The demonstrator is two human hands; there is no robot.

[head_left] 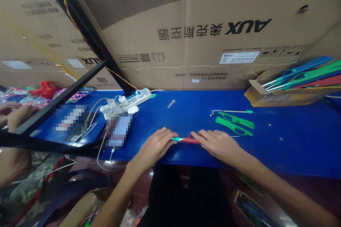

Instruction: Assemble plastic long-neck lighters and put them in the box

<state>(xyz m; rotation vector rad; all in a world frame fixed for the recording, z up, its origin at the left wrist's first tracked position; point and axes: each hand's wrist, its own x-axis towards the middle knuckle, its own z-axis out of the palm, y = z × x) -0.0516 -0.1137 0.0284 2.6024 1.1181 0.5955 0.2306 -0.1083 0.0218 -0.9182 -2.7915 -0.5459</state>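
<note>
A red stick lighter (189, 140) lies level between my hands, low over the near edge of the blue table. Its teal collar and a short bit of metal tube show beside my left hand (159, 144), whose fingers are closed around that end. My right hand (217, 142) grips the red handle from above, covering much of it. Just beyond my right hand are two green lighter handle shells (236, 124). Behind them lies a metal tube (234, 111) with a teal end and a thin white wire. Farther off is a small clear plastic piece (171, 103).
A cardboard tray (262, 99) of blue, green and red lighters stands at the back right. On the left are a power strip (137, 100), cables, a phone (119, 131) and a black metal frame (61, 95). Another person's hands (17, 115) are at far left. Large cartons (186, 53) wall the back.
</note>
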